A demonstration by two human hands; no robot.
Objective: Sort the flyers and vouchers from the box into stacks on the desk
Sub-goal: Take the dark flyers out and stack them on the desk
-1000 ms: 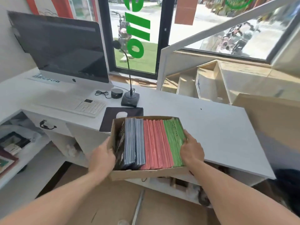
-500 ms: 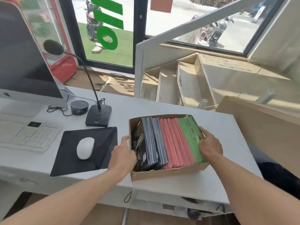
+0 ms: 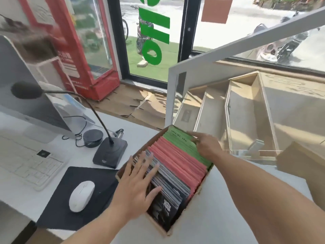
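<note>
A brown cardboard box (image 3: 193, 201) sits slantwise on the white desk (image 3: 219, 217). It holds three upright groups of paper: dark grey flyers (image 3: 168, 189), pink vouchers (image 3: 177, 161) and green vouchers (image 3: 182, 140). My left hand (image 3: 139, 184) hovers with fingers spread over the dark flyers and the box's left wall. My right hand (image 3: 206, 145) rests on the green vouchers at the far end, fingers on their top edges; whether it grips any I cannot tell.
Left of the box lie a black mouse pad (image 3: 79, 196) with a white mouse (image 3: 81, 196), a gooseneck microphone base (image 3: 110, 152), a white keyboard (image 3: 28, 164) and a monitor (image 3: 21, 95). Wooden compartments (image 3: 246, 113) stand behind the desk.
Both hands have let go of the box's sides. The left one now spreads over the dark flyers, the right one reaches onto the green vouchers. The box stands turned on the desk.
</note>
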